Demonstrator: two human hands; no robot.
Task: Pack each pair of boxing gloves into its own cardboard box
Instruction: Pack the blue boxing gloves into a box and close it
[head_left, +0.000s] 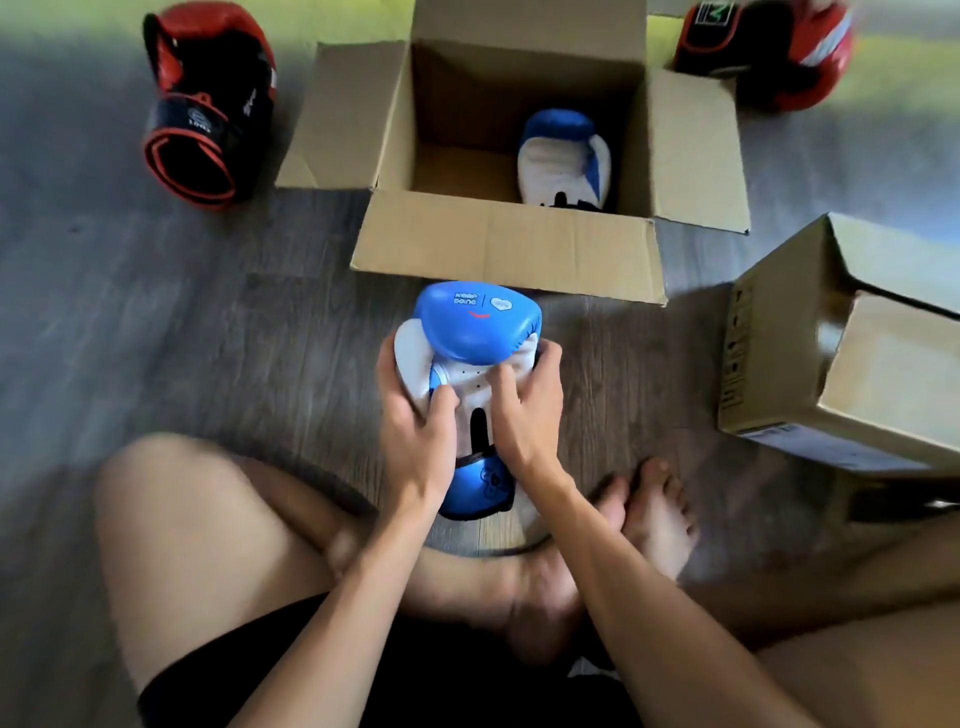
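Here left hand (415, 436) and right hand (530, 415) clasp the blue glove (478, 327), the open box (509, 249) just ahead, red gloves (208, 104) flanking it.

A grey wood-grain plank floor (182, 322) filled the view; pale yellow-green light (343, 21) washed over it from eleven to two o'clock.
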